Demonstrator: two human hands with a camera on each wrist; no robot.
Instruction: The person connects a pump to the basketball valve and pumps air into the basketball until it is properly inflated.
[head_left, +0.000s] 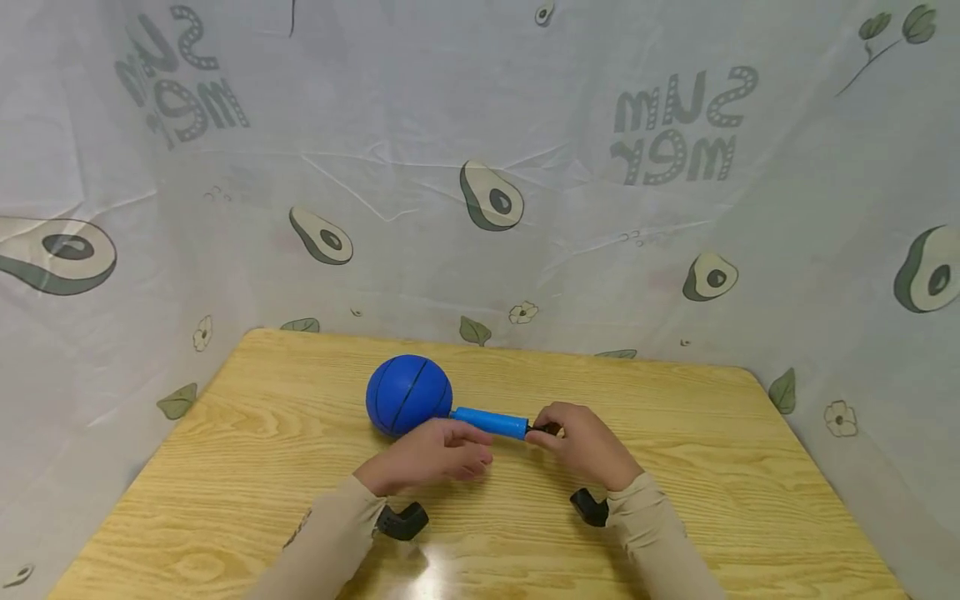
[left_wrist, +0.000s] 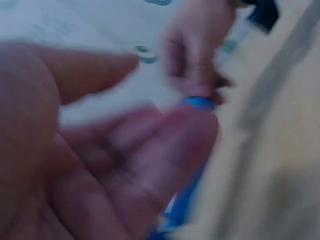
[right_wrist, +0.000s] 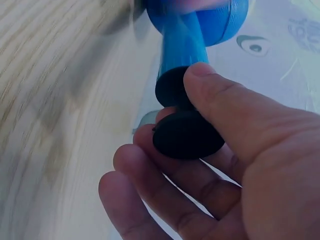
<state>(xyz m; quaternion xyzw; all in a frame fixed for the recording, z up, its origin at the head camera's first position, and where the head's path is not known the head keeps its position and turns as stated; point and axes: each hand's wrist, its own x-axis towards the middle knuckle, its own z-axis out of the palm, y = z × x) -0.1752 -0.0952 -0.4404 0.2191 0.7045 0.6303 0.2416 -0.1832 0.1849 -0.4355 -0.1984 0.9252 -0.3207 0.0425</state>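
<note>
A blue ball with dark seam lines rests on the wooden table. From its right side a slim blue ball pump extends, its far end meeting the ball. My right hand pinches the pump's black end between thumb and fingers. In the right wrist view a round black handle lies among the fingers, just behind the black collar of the blue barrel. My left hand hovers in front of the ball and barrel, thumb and fingers apart, holding nothing. It is blurred in the left wrist view.
The wooden table spreads around both hands. Behind and beside it hangs a pale curtain printed with avocados and leaves. Black curved pieces stick out at both wrists.
</note>
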